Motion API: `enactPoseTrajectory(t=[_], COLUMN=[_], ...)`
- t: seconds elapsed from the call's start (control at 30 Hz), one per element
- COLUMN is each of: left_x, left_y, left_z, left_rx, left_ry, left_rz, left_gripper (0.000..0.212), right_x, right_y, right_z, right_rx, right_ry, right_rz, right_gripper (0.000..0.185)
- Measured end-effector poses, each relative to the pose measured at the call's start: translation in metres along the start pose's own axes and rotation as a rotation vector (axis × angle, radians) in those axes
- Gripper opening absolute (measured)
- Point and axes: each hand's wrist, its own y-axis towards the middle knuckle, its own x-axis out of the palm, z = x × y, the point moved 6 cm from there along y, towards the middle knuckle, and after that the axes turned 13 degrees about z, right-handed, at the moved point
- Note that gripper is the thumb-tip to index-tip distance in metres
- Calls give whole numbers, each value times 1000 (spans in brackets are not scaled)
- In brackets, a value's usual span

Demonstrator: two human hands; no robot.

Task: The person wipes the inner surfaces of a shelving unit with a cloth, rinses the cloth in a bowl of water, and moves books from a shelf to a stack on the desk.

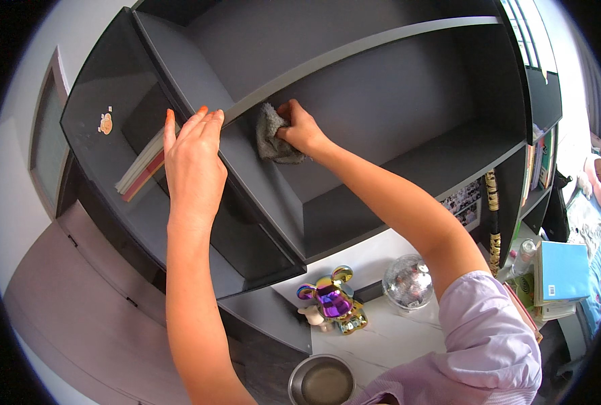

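Note:
A grey cloth (275, 136) is bunched in my right hand (303, 129), inside an upper compartment of a dark grey shelf unit (406, 86). The cloth lies against the compartment's left side wall. My left hand (194, 162) rests with fingers spread on the edge of a dark, see-through cabinet door (143, 106), at the left of that compartment; it holds no loose thing. Behind this door some books (143, 164) lean at a slant, and a small sticker (106, 123) is on its surface.
Below, a white marbled counter (396, 334) bears a shiny multicoloured bear figurine (335, 298), a small white figurine (313, 316), a clear dome (408, 282) and a metal bowl (322, 380). A blue folder (563, 271) tops a stack at the right, beside a clear bottle (524, 253).

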Motion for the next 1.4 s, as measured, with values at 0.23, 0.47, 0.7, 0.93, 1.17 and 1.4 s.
enactPoseTrajectory(t=[0.23,0.47,0.7,0.93,1.17,1.4], left_x=[-1,-2,0,1,2,2], left_y=[-1,-3,-4,-4,-8,-2], left_z=[2,4,4,5,5,10], left_rx=[8,13,22,25,33,36], left_ry=[0,13,18,22,24,6], left_rz=[10,56,45,41,43,37], left_gripper=[40,35,39,41,42,47], right_x=[38,47,45,58,65,63], right_y=[15,-2,3,-7,-3,45], right_z=[21,2,5,-6,4,40], right_rx=[103,-4,47,-354,-361,79], right_ry=[58,-311,-285,-494,-537,-152], right_rz=[61,350,472,379,249,35], right_gripper=[33,28,28,29,24,28])
